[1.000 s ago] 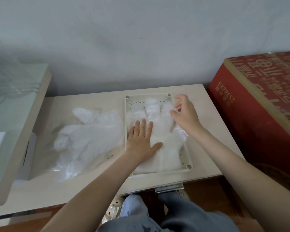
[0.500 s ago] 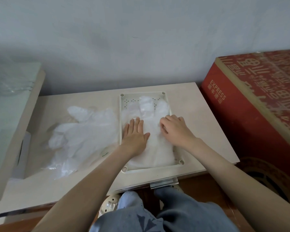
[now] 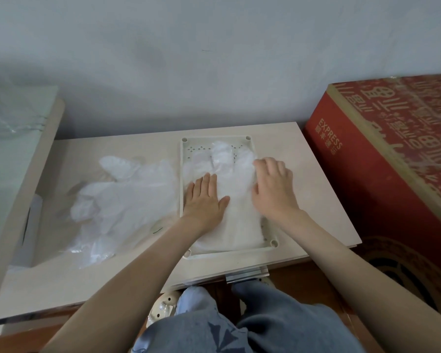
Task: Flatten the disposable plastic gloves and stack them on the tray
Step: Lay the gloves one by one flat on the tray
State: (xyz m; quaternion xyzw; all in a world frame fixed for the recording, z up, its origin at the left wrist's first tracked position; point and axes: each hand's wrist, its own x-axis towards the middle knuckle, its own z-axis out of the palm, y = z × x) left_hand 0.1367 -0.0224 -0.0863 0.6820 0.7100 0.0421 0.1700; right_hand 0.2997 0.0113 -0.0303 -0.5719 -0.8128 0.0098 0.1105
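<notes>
A plain pale grey-white wall (image 3: 214,59) fills the far side, softly and evenly lit. A light beige wooden surface (image 3: 311,189) stands against it. At the right sits a big red carton (image 3: 392,179) printed "EXPRESS". At the left stands a higher glass-topped table (image 3: 13,159). Reddish-brown floor (image 3: 288,278) shows below the near edge.

At frame centre my left hand (image 3: 205,201) presses flat on the stacked gloves (image 3: 239,225) in the tray (image 3: 227,254) on the table (image 3: 306,200); my right hand (image 3: 273,191), fingers (image 3: 265,166) bent, touches them. To their left lie loose gloves (image 3: 122,200).
</notes>
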